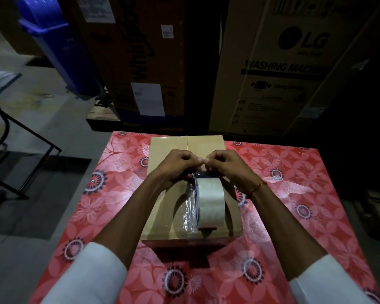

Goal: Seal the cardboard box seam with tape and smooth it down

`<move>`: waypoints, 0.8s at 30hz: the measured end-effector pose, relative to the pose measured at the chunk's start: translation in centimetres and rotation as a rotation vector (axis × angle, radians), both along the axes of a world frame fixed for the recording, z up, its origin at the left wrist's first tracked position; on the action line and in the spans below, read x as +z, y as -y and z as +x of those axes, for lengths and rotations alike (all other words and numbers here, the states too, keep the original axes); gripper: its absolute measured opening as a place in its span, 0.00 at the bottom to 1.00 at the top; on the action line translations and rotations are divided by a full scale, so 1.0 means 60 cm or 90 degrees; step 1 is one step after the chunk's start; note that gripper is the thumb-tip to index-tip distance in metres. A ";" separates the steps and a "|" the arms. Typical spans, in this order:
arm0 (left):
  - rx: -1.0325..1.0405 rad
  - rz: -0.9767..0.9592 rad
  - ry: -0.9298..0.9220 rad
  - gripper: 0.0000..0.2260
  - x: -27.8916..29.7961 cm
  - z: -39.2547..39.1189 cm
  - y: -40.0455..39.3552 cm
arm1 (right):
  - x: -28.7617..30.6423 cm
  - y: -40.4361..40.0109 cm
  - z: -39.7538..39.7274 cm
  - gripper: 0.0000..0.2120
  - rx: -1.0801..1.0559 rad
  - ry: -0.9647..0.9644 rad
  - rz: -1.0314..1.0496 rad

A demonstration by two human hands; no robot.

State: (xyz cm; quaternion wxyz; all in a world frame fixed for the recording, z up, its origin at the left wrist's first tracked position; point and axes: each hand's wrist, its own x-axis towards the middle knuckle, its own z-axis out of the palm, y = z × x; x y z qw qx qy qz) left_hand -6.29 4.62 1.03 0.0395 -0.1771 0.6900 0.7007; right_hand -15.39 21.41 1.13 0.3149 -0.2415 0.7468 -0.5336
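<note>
- I am seeing the cardboard box [167, 207] sitting on the red flowered counter [283, 194].
- The tape roll [208, 202] is standing on the box's seam.
- Left hand [176, 167] and right hand [228, 166] are both pinching the tape end above the roll, fingertips clamped together.

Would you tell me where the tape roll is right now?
In the head view, the tape roll stands on the cardboard box, centre frame, just below both hands.

Dim, vignetted, centre-lit wide-angle view
</note>
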 end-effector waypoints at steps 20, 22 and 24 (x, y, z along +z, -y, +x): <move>-0.021 -0.061 0.004 0.05 0.002 0.012 -0.010 | -0.016 -0.017 0.004 0.09 -0.086 0.042 -0.070; -0.024 -0.039 -0.003 0.06 0.002 0.015 -0.009 | -0.020 -0.022 0.000 0.10 -0.048 0.005 -0.039; -0.052 -0.055 -0.002 0.07 0.005 0.019 -0.006 | -0.022 -0.023 -0.001 0.09 -0.025 -0.010 -0.015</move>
